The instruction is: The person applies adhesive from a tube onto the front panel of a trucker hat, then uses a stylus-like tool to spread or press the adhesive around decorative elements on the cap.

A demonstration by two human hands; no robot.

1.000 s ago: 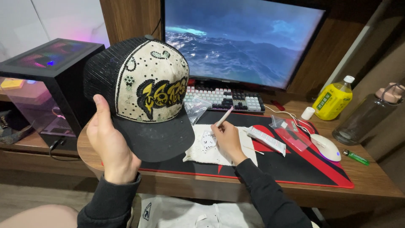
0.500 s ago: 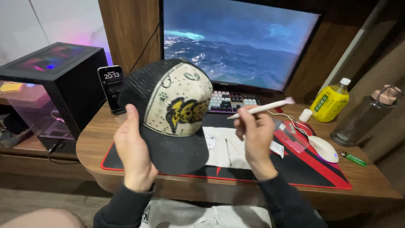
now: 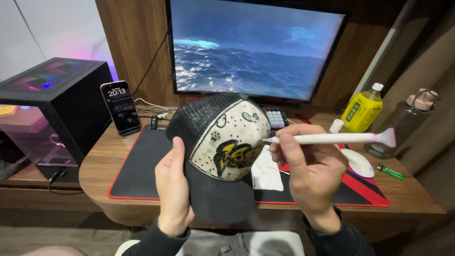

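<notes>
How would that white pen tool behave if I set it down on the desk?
The pen tool in the right hand looks slim and round, so it would probably roll. It seems light, pinched by fingertips alone. Its rigid straight shaft likely won't flex against the cap.

cap [image 3: 222, 151] before the monitor [image 3: 256, 47], phone [image 3: 121, 106] to its left, bottle [image 3: 362, 109] right, mouse [image 3: 358, 163] on the mat [image 3: 142, 170]

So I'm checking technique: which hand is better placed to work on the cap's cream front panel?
Right hand: it holds the white pen tool, tip at the black-brimmed cap. Left hand grips the cap.
</notes>
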